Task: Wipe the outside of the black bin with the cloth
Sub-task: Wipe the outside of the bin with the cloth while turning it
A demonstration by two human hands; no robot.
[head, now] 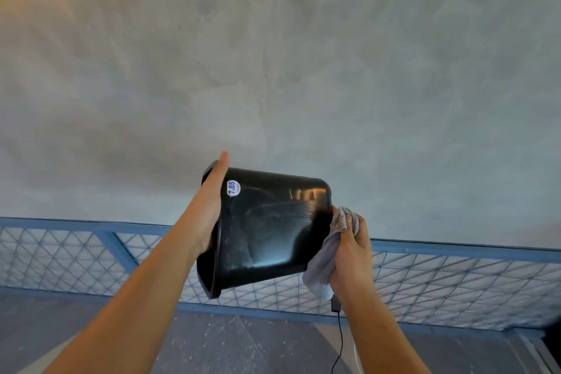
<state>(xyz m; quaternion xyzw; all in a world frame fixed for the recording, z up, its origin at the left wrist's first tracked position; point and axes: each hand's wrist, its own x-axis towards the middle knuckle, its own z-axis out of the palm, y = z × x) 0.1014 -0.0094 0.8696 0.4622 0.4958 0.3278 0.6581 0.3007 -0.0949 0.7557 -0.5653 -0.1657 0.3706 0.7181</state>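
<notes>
The black bin [267, 231] is held up in the air on its side, its open mouth to the left and its base to the right. A round white price sticker [232, 188] sits near its top left. My left hand [211, 206] grips the bin at its rim, thumb up along the edge. My right hand [352, 249] is closed around a bunched grey cloth [324, 261], which presses against the bin's base end at the right. Part of the cloth hangs down below the hand.
A grey plastered wall [273, 70] fills the view behind. Below it runs a blue metal frame with wire mesh [425, 279]. A thin black cable [338, 340] hangs from my right wrist over the speckled grey floor [227, 346].
</notes>
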